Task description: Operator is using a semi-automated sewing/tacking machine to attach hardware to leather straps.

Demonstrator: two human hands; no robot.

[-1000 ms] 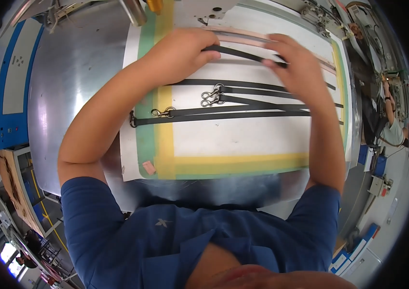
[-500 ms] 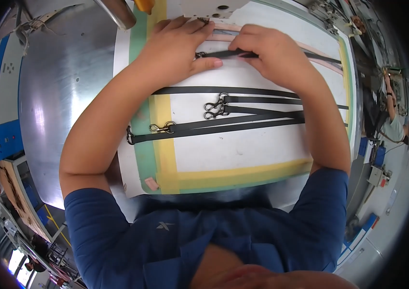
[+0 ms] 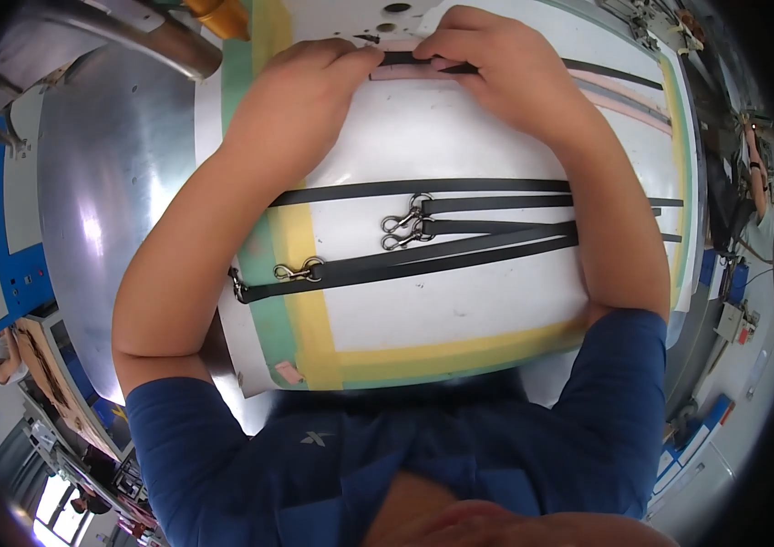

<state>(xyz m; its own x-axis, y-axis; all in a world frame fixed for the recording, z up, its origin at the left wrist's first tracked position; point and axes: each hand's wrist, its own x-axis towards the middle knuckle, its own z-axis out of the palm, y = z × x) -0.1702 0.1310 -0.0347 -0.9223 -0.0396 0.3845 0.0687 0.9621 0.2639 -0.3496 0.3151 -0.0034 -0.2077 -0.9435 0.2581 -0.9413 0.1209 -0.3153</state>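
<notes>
My left hand (image 3: 309,87) and my right hand (image 3: 496,64) meet at the far edge of a white work surface (image 3: 460,310), both pinching a narrow black strap (image 3: 414,60) that lies over a pinkish strip. The strap runs off to the right behind my right hand. Nearer to me, several more black straps (image 3: 487,190) lie side by side across the surface. Small metal snap hooks (image 3: 402,223) sit at their left ends, and another hook (image 3: 296,271) lies on the yellow border.
Yellow and green tape (image 3: 314,337) frames the white surface. A shiny metal table (image 3: 113,191) extends to the left, with a metal tube (image 3: 141,41) and an orange part (image 3: 218,16) at the top. Blue equipment (image 3: 18,264) and people are at the far left.
Both hands have come together at the far edge and closed on the strap there. The view has shifted, and the straps nearer me lie unmoved.
</notes>
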